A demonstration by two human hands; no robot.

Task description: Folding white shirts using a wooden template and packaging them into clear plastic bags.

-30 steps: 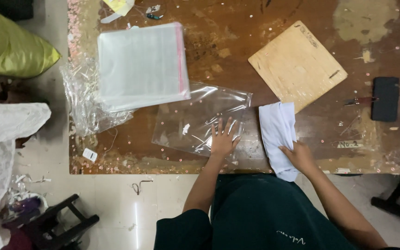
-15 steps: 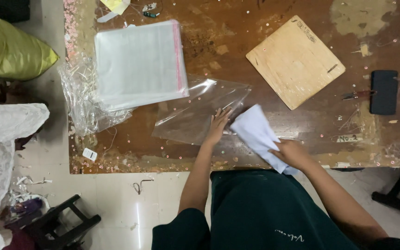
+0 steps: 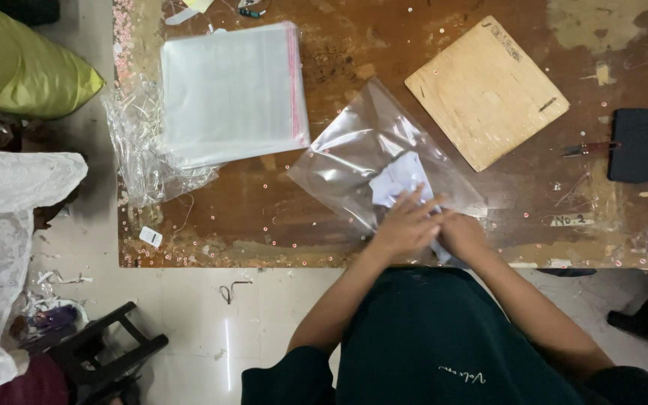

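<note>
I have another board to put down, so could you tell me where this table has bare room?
Bare wood lies between the stack of bags and the wooden board. It is crowded at the clear bag.
</note>
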